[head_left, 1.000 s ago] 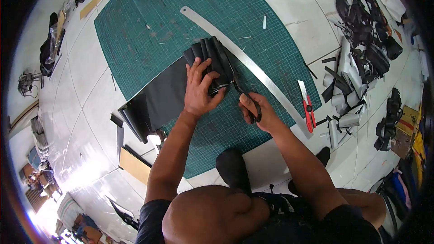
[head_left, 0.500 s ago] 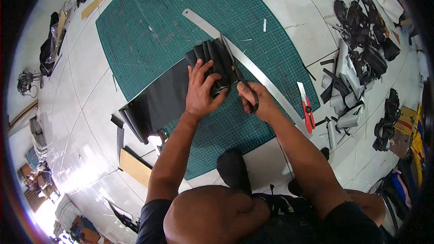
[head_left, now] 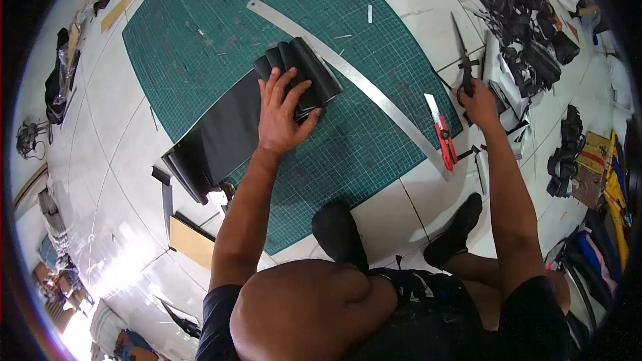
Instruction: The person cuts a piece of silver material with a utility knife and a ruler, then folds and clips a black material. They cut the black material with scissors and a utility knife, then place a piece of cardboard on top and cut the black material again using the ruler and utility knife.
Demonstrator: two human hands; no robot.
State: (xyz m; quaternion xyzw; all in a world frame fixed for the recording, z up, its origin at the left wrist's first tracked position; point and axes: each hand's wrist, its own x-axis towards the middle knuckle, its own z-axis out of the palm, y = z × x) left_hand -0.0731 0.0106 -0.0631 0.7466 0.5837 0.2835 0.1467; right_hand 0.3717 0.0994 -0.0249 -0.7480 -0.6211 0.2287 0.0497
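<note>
Both arms are extended forward; the left hand is laid palm down and splayed, while the right hand is curled into a grip.

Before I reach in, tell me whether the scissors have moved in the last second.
Yes: the right hand has carried the scissors rightward, from over the cutting mat to beyond its right edge.

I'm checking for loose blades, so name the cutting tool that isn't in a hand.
The red-handled knife, lying across the edge of the green mat with its blade bared; the dark scissors are held in the right hand.
</note>
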